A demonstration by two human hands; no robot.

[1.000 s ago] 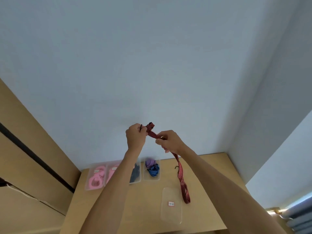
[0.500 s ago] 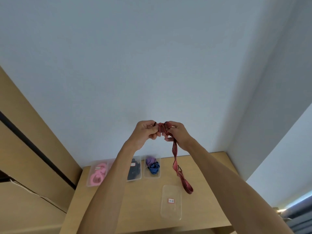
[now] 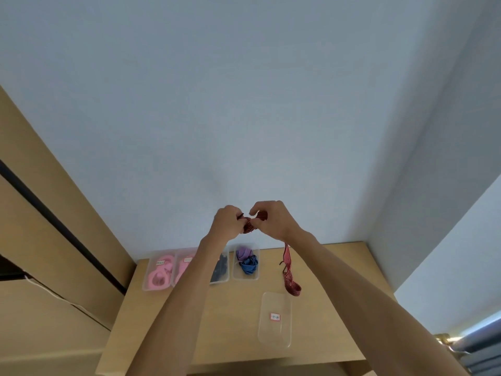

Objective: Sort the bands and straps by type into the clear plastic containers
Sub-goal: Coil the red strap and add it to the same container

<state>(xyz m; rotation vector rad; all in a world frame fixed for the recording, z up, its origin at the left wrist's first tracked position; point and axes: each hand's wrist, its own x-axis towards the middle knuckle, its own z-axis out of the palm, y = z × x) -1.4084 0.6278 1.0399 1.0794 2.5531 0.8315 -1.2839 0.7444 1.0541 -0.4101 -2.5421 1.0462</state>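
Head view showed a long red strap with dark stripes point(image 3: 288, 270) held up in front of a pale wall, well above a light wooden table point(image 3: 325, 267). Its upper end was bunched between both hands: the left hand point(image 3: 227, 223) had its fingers curled round the bundle, and the right hand point(image 3: 272, 219) pinched the folds with bent fingers and thumb. The strap's loose tail hung below the right wrist, looping above an empty clear plastic container with a small label point(image 3: 275, 320). Farther back stood a row of clear containers: two with pink bands point(image 3: 160, 272), one with dark straps point(image 3: 221, 270), one with purple and blue bands point(image 3: 246, 263)
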